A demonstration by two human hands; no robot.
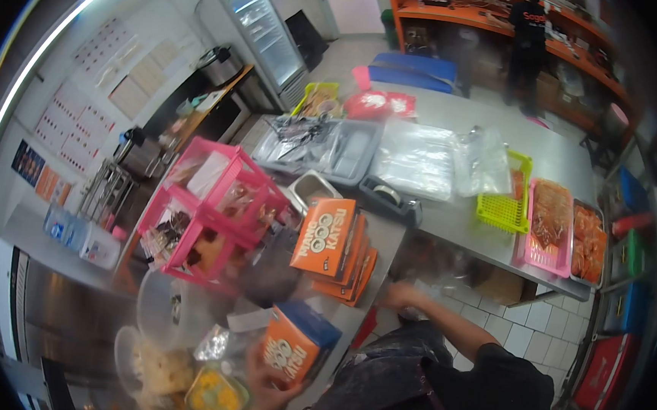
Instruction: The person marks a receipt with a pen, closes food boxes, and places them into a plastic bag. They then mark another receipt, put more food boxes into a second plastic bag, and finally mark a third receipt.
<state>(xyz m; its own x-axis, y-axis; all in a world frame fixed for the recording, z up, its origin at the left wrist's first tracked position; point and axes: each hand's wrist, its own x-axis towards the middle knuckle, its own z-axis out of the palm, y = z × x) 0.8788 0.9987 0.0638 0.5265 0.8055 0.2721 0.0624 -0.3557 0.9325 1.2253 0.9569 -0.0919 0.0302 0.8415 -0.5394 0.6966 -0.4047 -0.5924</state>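
Note:
My left hand (268, 387) grips the side of an orange and blue cardboard takeaway box (288, 351), printed "KATSU", above the near end of the steel counter. My right hand (397, 295) is smeared by motion beside the counter edge, and its fingers do not show clearly. Just beyond it stands a stack of the same orange boxes (335, 243). Next to the held box are a foil-like silvery packet (214, 343) and a container of yellow food (216, 399). A clear tub with pale food (161, 365) stands further left.
A pink rack (206, 212) stands behind the boxes. Further along are a grey bin of packaging (317, 151), clear plastic bags (415, 158), a yellow-green basket (503, 210) and a pink tray of raw meat (548, 228). A person in black (528, 44) stands at orange shelves.

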